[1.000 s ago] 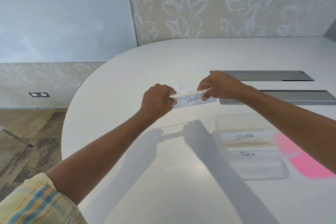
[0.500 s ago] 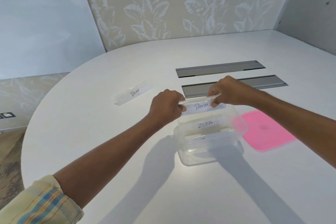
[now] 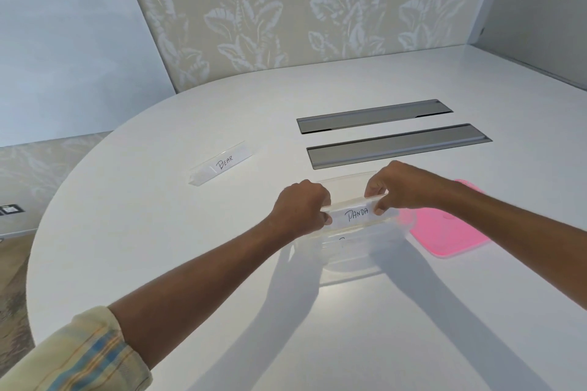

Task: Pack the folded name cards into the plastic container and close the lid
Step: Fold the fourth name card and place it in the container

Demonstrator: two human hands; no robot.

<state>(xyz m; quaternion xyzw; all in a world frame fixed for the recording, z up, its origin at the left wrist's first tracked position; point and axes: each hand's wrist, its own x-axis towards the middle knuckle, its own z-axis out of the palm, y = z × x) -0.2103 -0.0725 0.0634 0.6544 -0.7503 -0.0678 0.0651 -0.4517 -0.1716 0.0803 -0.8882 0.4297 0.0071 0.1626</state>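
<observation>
A folded name card marked PANDA (image 3: 357, 216) is held by its two ends, my left hand (image 3: 301, 208) on its left end and my right hand (image 3: 403, 189) on its right. It sits low in the mouth of the clear plastic container (image 3: 349, 260), over other cards that are mostly hidden under it. A second folded card marked BEAR (image 3: 222, 163) stands alone on the white table (image 3: 158, 247), to the far left of the container. The pink lid (image 3: 448, 232) lies flat to the right of the container, partly under my right forearm.
Two grey metal cable flaps (image 3: 397, 144) are set flush in the table just beyond the container. The table's curved edge runs along the left, with floor below it. A leaf-patterned wall stands behind.
Both hands have carried the PANDA card from the left to over the container and lowered it into the opening, covering the ZEBRA card. The view has swung left, then steadied.
</observation>
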